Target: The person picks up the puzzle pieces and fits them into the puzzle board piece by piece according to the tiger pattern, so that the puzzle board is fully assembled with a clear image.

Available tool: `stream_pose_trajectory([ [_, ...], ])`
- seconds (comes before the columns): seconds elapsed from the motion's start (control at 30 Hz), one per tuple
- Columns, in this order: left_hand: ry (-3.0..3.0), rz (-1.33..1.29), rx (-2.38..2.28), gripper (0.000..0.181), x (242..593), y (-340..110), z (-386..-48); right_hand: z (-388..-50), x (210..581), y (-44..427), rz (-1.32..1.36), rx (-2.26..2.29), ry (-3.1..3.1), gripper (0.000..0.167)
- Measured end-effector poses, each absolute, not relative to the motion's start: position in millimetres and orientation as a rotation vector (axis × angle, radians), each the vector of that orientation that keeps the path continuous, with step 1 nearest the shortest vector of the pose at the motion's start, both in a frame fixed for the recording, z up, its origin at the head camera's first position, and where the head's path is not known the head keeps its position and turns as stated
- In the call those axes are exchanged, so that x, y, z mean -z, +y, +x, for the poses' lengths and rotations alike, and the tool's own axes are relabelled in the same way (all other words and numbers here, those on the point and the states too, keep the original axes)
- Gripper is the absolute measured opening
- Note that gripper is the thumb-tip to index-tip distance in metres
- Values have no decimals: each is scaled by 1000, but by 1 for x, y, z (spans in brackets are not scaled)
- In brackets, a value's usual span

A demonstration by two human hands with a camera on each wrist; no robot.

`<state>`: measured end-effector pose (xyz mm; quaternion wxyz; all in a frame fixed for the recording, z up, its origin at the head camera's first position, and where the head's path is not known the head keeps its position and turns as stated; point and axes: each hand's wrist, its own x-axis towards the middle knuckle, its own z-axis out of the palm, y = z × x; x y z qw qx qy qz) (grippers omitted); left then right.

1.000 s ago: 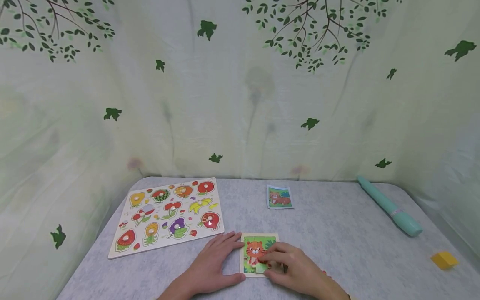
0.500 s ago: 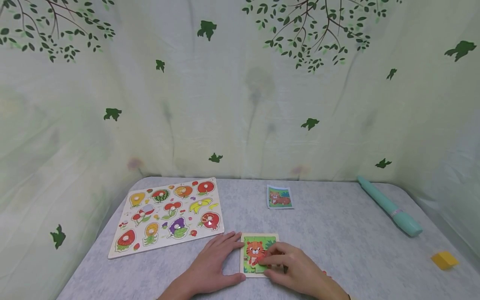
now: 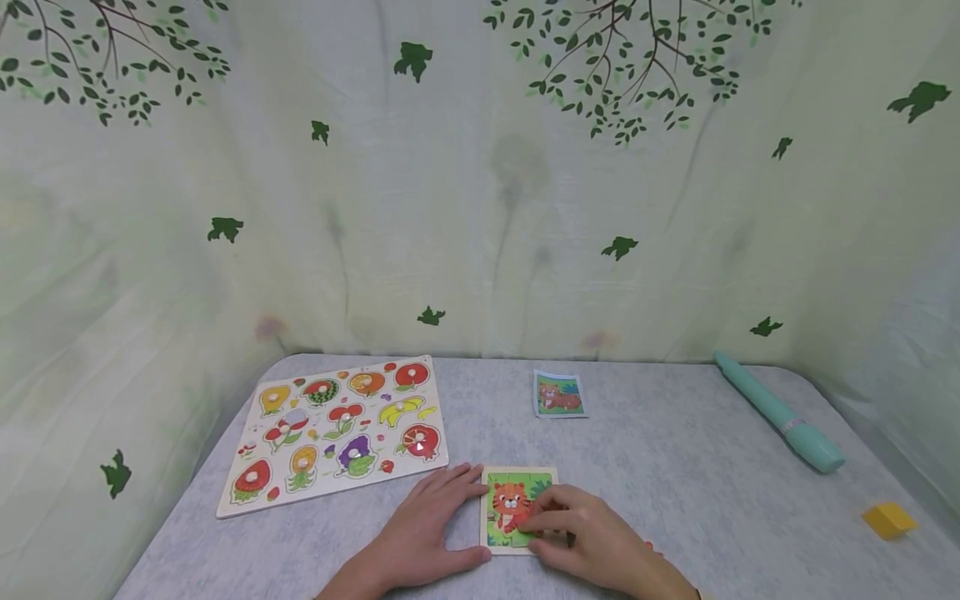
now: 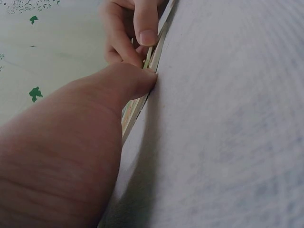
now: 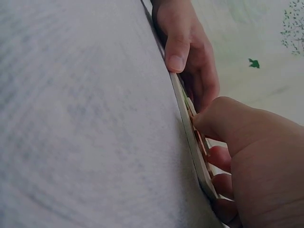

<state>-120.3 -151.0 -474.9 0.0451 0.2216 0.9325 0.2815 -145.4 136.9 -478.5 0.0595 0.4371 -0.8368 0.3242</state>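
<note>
A small wooden tiger jigsaw puzzle (image 3: 511, 551) lies flat on the table in the head view, a pale frame around its green and orange picture. My left hand (image 3: 423, 529) rests along its left side, fingers extended, with the thumb at the lower left corner. My right hand (image 3: 592, 533) is over the puzzle's right side. Between its thumb and fingers it pinches a puzzle piece (image 3: 521, 538) at the lower right of the picture. In the right wrist view that piece (image 5: 204, 142) sits slightly raised above the frame. My right fingers hide part of the picture.
A fruit peg puzzle board (image 3: 375, 417) lies at the left. A small picture card (image 3: 560, 395) is behind the tiger puzzle. A teal tube-shaped object (image 3: 780, 417) and a yellow block (image 3: 889, 521) are at the right. Something red (image 3: 652, 547) shows partly behind my right wrist.
The pinched piece has shifted slightly and sits lower and closer in line with the tiger picture. My right fingers have moved only a little; my left hand has stayed still.
</note>
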Motion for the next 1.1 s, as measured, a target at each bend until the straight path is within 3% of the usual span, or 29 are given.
stream_pose_trajectory([
  [1.1,2840,662,-846,75,478,-151,-123,-147,479,137,1396,-783,-2412,11],
])
